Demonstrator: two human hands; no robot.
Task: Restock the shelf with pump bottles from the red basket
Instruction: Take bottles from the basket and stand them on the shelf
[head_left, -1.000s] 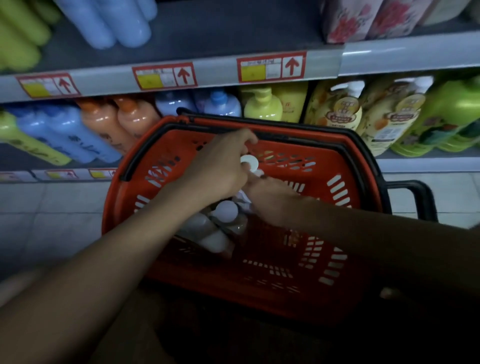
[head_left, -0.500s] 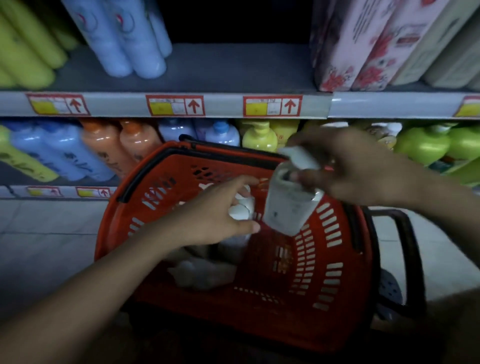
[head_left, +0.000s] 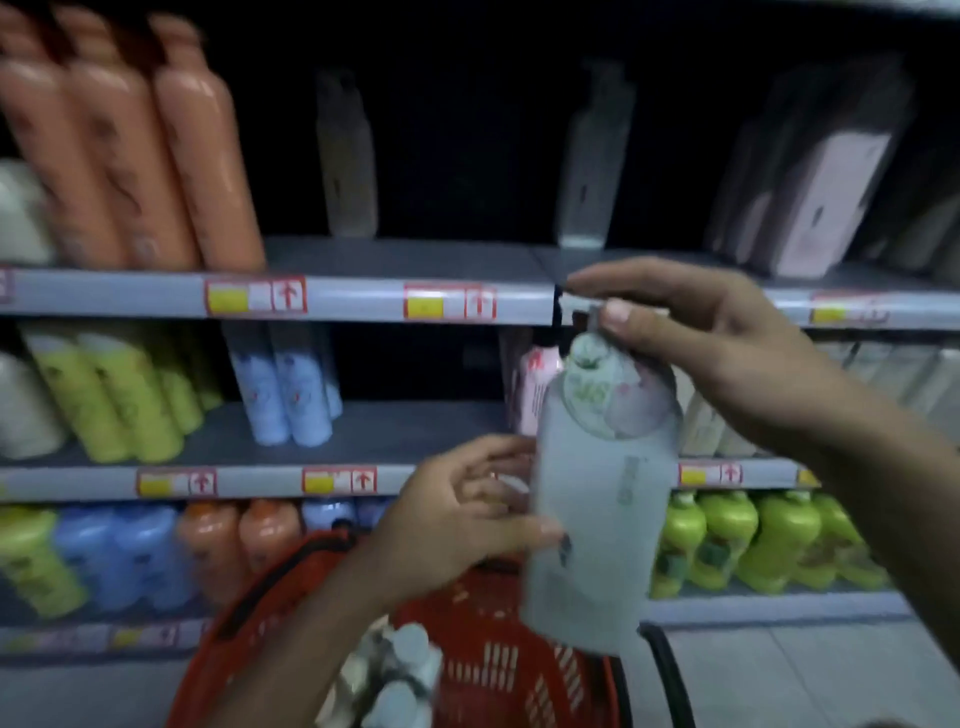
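A pale grey-green pump bottle (head_left: 597, 519) with a flattened white pump head is held upright in front of the shelves (head_left: 363, 301), above the red basket (head_left: 498, 670). The right hand (head_left: 727, 353) pinches its pump top; the left hand (head_left: 467, 514) clasps its lower side with curled fingers. Its label is too blurred to read; the shelf tags show only red arrows. Half a second earlier the bottle hung low over the basket in the right hand alone, with the left hand inside the basket. More bottles (head_left: 395, 670) lie in the basket.
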